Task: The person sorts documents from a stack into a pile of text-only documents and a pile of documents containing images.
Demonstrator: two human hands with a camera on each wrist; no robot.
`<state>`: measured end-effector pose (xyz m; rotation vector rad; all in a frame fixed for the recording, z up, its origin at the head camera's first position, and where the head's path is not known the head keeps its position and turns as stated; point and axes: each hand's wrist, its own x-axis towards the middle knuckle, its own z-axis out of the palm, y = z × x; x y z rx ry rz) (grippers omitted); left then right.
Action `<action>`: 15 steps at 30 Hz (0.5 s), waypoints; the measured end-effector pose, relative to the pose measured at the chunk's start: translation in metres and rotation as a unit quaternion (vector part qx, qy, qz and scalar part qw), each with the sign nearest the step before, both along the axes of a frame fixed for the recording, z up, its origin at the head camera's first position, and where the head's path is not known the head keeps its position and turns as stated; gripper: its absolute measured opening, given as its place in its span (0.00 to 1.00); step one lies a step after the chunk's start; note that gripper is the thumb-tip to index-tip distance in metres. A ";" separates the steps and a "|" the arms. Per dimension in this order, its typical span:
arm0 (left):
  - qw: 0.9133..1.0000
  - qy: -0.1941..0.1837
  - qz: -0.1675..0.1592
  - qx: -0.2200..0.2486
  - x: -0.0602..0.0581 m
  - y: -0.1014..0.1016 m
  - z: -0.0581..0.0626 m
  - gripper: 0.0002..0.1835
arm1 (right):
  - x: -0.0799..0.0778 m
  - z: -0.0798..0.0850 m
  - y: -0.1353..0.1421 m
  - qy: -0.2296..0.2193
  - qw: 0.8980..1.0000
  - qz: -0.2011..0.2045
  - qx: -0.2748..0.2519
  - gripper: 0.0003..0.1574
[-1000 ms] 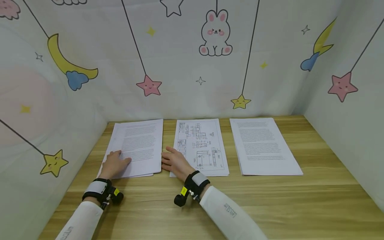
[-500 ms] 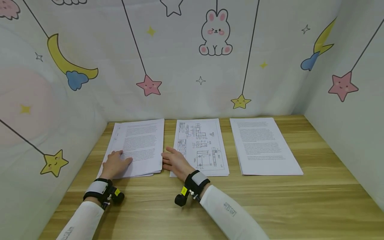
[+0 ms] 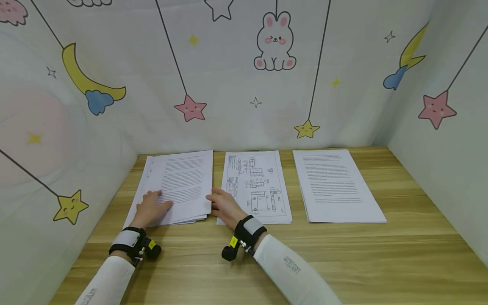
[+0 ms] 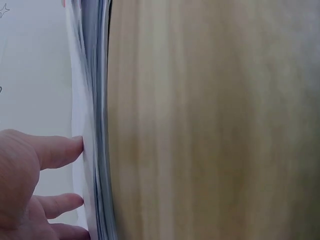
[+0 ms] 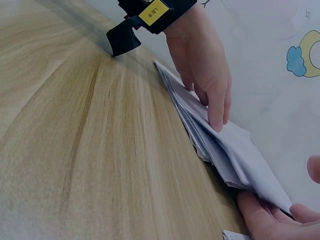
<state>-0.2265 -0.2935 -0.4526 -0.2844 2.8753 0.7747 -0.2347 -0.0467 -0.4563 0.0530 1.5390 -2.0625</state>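
A stack of printed paper (image 3: pixel 184 178) lies at the left of the table. Its upper sheets are shifted right, so the lower sheets show in steps along the near edge. My left hand (image 3: pixel 151 208) rests on its near-left part, thumb and fingers spread. My right hand (image 3: pixel 228 209) touches the stack's right edge with extended fingers. In the right wrist view, right fingers (image 5: pixel 257 215) lie at the lifted edge of the sheets, partly hidden below it. The left wrist view shows the stack's layered edge (image 4: pixel 97 125) close to the left fingers.
A second stack, topped by a technical drawing (image 3: pixel 263 182), lies partly behind my right hand. Farther right is a third stack of printed text (image 3: pixel 331 182). A patterned white curtain (image 3: pixel 228 76) closes off the wooden table (image 3: pixel 305 262) at the back and sides.
My left hand has slid slightly right, and the left stack's upper sheets have shifted right with it, fanning the near edge. My right hand has barely moved.
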 end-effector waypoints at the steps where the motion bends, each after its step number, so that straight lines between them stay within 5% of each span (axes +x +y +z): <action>1: 1.000 -0.004 -0.002 0.002 0.000 0.001 0.000 0.39 | 0.000 0.000 0.000 -0.001 1.000 -0.001 0.002 0.41; 7: 0.999 -0.031 -0.022 0.002 0.001 0.008 0.004 0.40 | 0.000 0.002 -0.001 -0.007 1.000 -0.017 0.008 0.44; 15: 0.999 -0.018 -0.043 -0.002 0.002 0.016 0.005 0.38 | -0.002 0.003 -0.001 -0.009 0.999 -0.041 0.014 0.55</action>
